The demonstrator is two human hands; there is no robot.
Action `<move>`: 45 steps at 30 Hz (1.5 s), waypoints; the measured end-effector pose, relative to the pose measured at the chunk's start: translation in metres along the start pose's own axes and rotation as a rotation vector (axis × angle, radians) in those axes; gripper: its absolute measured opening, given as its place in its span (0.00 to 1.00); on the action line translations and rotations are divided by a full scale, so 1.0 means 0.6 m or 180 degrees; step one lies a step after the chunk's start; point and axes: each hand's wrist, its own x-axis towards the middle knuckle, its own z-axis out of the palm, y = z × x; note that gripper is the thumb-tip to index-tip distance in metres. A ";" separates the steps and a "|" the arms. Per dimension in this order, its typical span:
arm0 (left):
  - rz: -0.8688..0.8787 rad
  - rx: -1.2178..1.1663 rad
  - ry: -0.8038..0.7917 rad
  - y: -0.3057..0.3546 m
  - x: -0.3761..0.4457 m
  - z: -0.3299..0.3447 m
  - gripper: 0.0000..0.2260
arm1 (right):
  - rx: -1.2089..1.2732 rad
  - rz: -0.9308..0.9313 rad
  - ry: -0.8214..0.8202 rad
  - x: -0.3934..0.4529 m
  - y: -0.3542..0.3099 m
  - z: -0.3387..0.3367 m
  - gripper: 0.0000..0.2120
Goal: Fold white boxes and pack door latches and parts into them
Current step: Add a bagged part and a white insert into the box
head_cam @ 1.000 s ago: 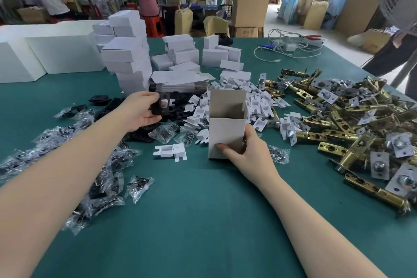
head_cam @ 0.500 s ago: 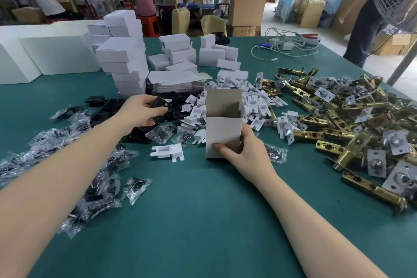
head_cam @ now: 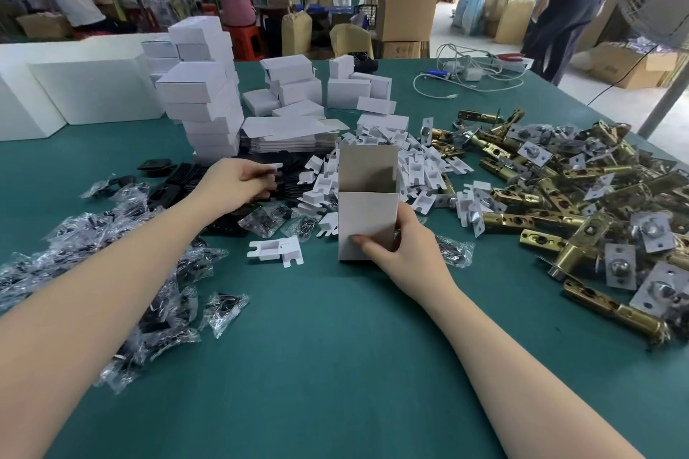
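Green-topped bench [head_cam: 335,365], pretty crowded: brass door latches [head_cam: 581,205] heaped on the right, bagged black parts [head_cam: 112,272] on the left, a stack of folded white boxes [head_cam: 205,104] at the back left, loose white card inserts [head_cam: 410,168] mid-bench, one open white box [head_cam: 367,220] standing upright, cables [head_cam: 466,74] at the far edge.

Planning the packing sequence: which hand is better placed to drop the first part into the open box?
Left. The left hand already pinches a white insert beside the open box, while the right hand grips the box, holding it upright.
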 end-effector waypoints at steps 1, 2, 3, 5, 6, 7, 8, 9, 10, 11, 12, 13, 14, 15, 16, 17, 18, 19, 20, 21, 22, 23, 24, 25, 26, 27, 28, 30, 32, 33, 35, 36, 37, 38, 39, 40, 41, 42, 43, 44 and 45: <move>0.0008 0.0033 0.0150 0.003 -0.003 0.000 0.09 | -0.0004 -0.0009 0.0002 0.000 0.000 0.000 0.28; 0.0047 0.0080 0.0304 0.008 -0.006 -0.002 0.10 | -0.0009 -0.0015 0.0005 0.000 0.000 -0.001 0.28; 0.0093 0.0095 0.0440 0.011 -0.009 -0.004 0.10 | -0.0016 -0.0017 0.0006 0.000 -0.001 -0.001 0.28; 0.0176 -0.0180 0.0622 0.025 -0.013 -0.008 0.09 | -0.0022 -0.0018 0.0008 0.000 -0.001 -0.001 0.28; 0.0206 -0.0456 0.0644 0.036 -0.017 -0.009 0.09 | -0.0028 -0.0019 0.0011 0.000 -0.002 -0.002 0.28; 0.0259 -0.0772 0.0621 0.052 -0.021 -0.010 0.09 | -0.0040 -0.0022 0.0018 0.000 -0.002 -0.002 0.28; 0.0363 -0.1036 0.0586 0.072 -0.025 -0.010 0.08 | -0.0051 -0.0023 0.0025 0.000 -0.003 -0.002 0.28; 0.0537 -0.1202 0.0591 0.095 -0.031 -0.011 0.07 | -0.0059 -0.0025 0.0024 0.000 -0.003 -0.002 0.28; 0.0791 -0.1312 0.0633 0.119 -0.037 -0.012 0.05 | -0.0061 -0.0027 0.0024 0.000 -0.004 -0.002 0.27; 0.1098 -0.1403 0.0697 0.147 -0.045 -0.013 0.05 | -0.0063 -0.0029 0.0028 0.000 -0.004 -0.002 0.27; 0.1422 -0.1467 0.0724 0.174 -0.055 -0.012 0.07 | -0.0066 -0.0028 0.0035 0.000 -0.003 -0.002 0.26; 0.1737 -0.1430 0.0662 0.199 -0.064 -0.010 0.09 | -0.0059 -0.0018 0.0043 -0.001 -0.003 -0.002 0.26; 0.2019 -0.1217 0.0493 0.222 -0.071 -0.007 0.10 | -0.0041 -0.0005 0.0043 -0.002 -0.004 -0.002 0.26; 0.2238 -0.0818 0.0229 0.241 -0.079 -0.002 0.11 | -0.0022 0.0001 0.0035 -0.002 -0.004 -0.002 0.25; 0.2390 -0.0325 -0.0064 0.256 -0.085 0.003 0.12 | -0.0010 0.0000 0.0025 -0.003 -0.005 -0.002 0.25; 0.2471 0.0160 -0.0294 0.267 -0.089 0.009 0.13 | -0.0003 0.0002 0.0019 -0.004 -0.005 -0.002 0.25; 0.2479 0.0574 -0.0427 0.273 -0.089 0.016 0.13 | 0.0005 0.0010 0.0015 -0.005 -0.005 -0.003 0.26; 0.2433 0.0874 -0.0505 0.276 -0.089 0.023 0.13 | 0.0021 0.0020 0.0013 -0.005 -0.006 -0.003 0.26; 0.2354 0.1052 -0.0553 0.275 -0.089 0.031 0.13 | 0.0039 0.0027 0.0013 -0.006 -0.006 -0.003 0.26; 0.2275 0.1152 -0.0575 0.273 -0.087 0.037 0.12 | 0.0051 0.0028 0.0010 -0.006 -0.006 -0.003 0.26; 0.2189 0.1210 -0.0589 0.269 -0.085 0.043 0.12 | 0.0054 0.0023 0.0008 -0.006 -0.006 -0.003 0.26; 0.2093 0.1222 -0.0626 0.265 -0.082 0.047 0.12 | 0.0048 0.0011 0.0013 -0.006 -0.006 -0.003 0.25; 0.2000 0.1185 -0.0691 0.260 -0.078 0.050 0.11 | 0.0035 -0.0006 0.0023 -0.005 -0.006 -0.003 0.25; 0.1927 0.1107 -0.0779 0.256 -0.075 0.051 0.11 | 0.0021 -0.0020 0.0032 -0.005 -0.006 -0.003 0.26; 0.1880 0.0998 -0.0860 0.252 -0.071 0.051 0.10 | 0.0010 -0.0028 0.0034 -0.004 -0.006 -0.003 0.26; 0.1836 0.0860 -0.0910 0.249 -0.069 0.050 0.09 | -0.0001 -0.0036 0.0030 -0.002 -0.006 -0.003 0.27; 0.1780 0.0693 -0.0917 0.247 -0.066 0.049 0.09 | -0.0010 -0.0045 0.0025 -0.002 -0.005 -0.002 0.27; 0.1641 0.0368 -0.0821 0.243 -0.059 0.044 0.09 | -0.0011 -0.0056 0.0019 0.000 -0.005 -0.001 0.28; 0.1577 0.0206 -0.0746 0.241 -0.053 0.041 0.10 | -0.0006 -0.0060 0.0024 0.001 -0.004 0.000 0.28; 0.1577 0.0154 -0.0758 0.241 -0.051 0.041 0.10 | 0.0000 -0.0055 0.0024 0.001 -0.005 0.000 0.28; 0.1587 0.0042 -0.0753 0.241 -0.048 0.044 0.10 | 0.0017 -0.0038 0.0014 0.001 -0.006 0.000 0.26; 0.1584 -0.0018 -0.0733 0.242 -0.046 0.045 0.10 | 0.0018 -0.0031 0.0010 0.001 -0.006 -0.001 0.25; 0.1588 -0.0043 -0.0741 0.242 -0.045 0.045 0.11 | 0.0019 -0.0026 0.0009 0.002 -0.006 -0.001 0.24; 0.1605 -0.0009 -0.0785 0.243 -0.045 0.045 0.10 | 0.0019 -0.0024 0.0010 0.002 -0.006 0.000 0.24; 0.1634 0.0080 -0.0857 0.243 -0.046 0.045 0.10 | 0.0012 -0.0029 0.0013 0.002 -0.007 0.000 0.23; 0.1663 0.0198 -0.0947 0.244 -0.049 0.045 0.10 | 0.0001 -0.0038 0.0017 0.002 -0.007 0.000 0.23; 0.1687 0.0317 -0.1028 0.244 -0.051 0.046 0.10 | -0.0003 -0.0047 0.0022 0.002 -0.007 0.000 0.23; 0.1711 0.0433 -0.1081 0.244 -0.055 0.047 0.10 | 0.0003 -0.0053 0.0029 0.002 -0.007 0.000 0.23; 0.1738 0.0551 -0.1107 0.244 -0.058 0.049 0.10 | 0.0014 -0.0056 0.0035 0.002 -0.007 0.001 0.23; 0.1762 0.0673 -0.1128 0.243 -0.061 0.050 0.11 | 0.0018 -0.0056 0.0035 0.001 -0.007 0.000 0.24; 0.1778 0.0801 -0.1163 0.242 -0.065 0.052 0.13 | 0.0016 -0.0053 0.0028 0.001 -0.006 0.000 0.24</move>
